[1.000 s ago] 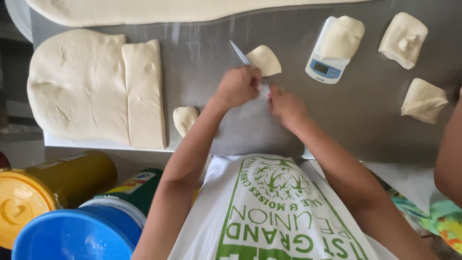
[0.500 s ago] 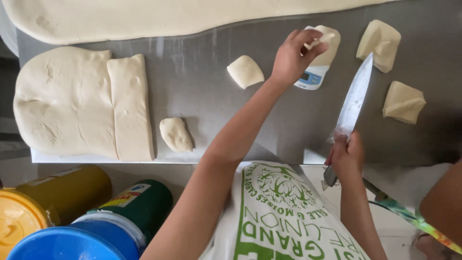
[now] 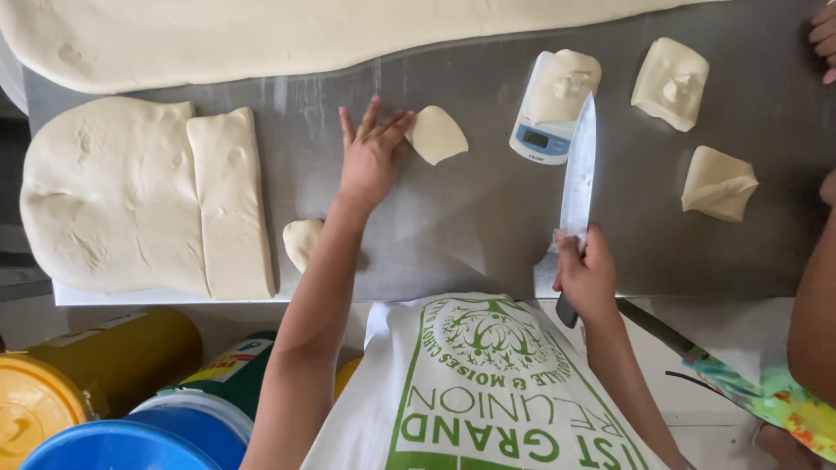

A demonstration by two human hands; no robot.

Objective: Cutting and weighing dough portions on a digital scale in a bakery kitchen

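Several cut pieces already lie on the counter (image 3: 488,226) while the big dough slab (image 3: 113,200) looks mostly uncut; the left hand (image 3: 370,157), fingers spread, touches a small dough piece (image 3: 435,135), and the right hand (image 3: 585,274) grips the knife (image 3: 578,170).

Dough piece (image 3: 436,135) left of scale (image 3: 542,130)

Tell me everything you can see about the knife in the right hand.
The knife is a large kitchen knife with a long, broad, shiny metal blade that tapers to a point. The right hand grips its dark handle, whose end pokes out below the fist. The blade points away from the person, toward the small white kitchen scale, its tip just overlapping the scale's edge in this view. It is above the grey metal table; whether it touches the table is unclear.
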